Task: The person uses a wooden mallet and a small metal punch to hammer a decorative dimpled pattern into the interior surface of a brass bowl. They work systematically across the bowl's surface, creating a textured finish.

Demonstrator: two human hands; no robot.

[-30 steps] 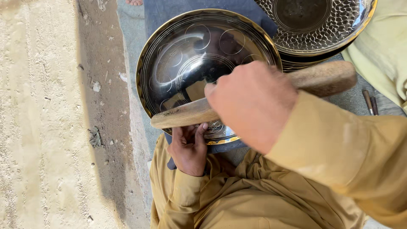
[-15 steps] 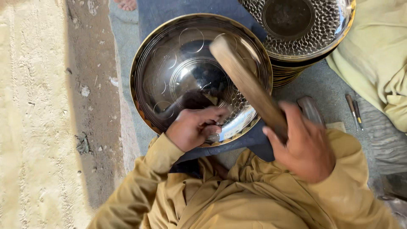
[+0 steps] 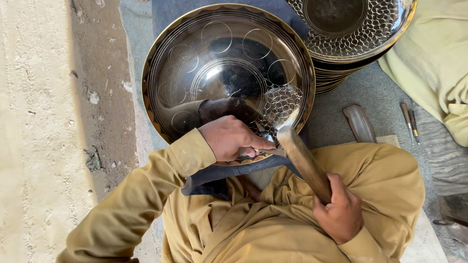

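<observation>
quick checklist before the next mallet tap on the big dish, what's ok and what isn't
1. Left hand pinches a small metal punch against the dish: ok.
2. Punch tip sits on the scale pattern: cannot tell, the fingers hide it.
3. Right hand has a full grip on the wooden mallet: ok.
4. Mallet head is lined up close over the punch: ok.
5. Big engraved dish rests on the dark cloth over the lap: ok.
6. Stacked dishes clear of the swing: ok.

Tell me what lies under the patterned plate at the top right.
Under the patterned plate sits a stack of similar plates, showing only their rims at its lower edge. How many there are, and the ground under them, is covered.
</observation>
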